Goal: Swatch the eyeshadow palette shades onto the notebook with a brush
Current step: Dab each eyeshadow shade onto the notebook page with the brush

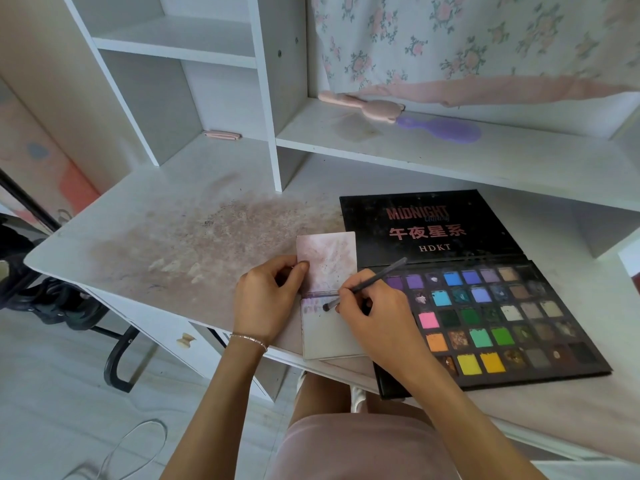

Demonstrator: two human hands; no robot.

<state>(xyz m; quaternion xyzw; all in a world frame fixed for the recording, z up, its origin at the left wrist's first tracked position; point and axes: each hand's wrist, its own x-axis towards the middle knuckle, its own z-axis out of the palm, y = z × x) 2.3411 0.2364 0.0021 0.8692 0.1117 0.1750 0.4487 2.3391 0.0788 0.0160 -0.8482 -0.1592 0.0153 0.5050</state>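
White shelving unit (263, 98) fills the far side, floral curtain (485, 39) hanging behind its right bay; a pink brush (363, 105) and purple hairbrush (441, 128) lie on the low shelf, a small pink item (221, 135) sits in the left bay. Bench (138, 216) is white, heavily stained with pinkish-brown powder smears across the middle, probably fallout from swatching. Pale floor at near left, with a loose cable (135, 441) and a black chair frame (114, 355). Eyeshadow palette (485, 320) lies open at right, lid flat toward the far side, pans toward the near edge, just beside the working hand, so reloads look like a short reach. Several pans look dug out or worn. Notebook (329, 296) sits just left of the palette and touching it, near page overhanging the bench edge slightly; far page is already smudged pink, near page has a purple band along its top, rest mostly bare, so I'd judge the task early on this page. Left hand (266, 299) holds the far page's left edge, thumb on top, fingers curled, likely to stop it sliding under strokes. Right hand (374, 313) pinches the brush (367, 284) pen-style close to the ferrule for control, fingers closed round the handle; the brush tip touches the near page at the right end of the purple band. Thin bracelet (249, 340) on the left wrist.
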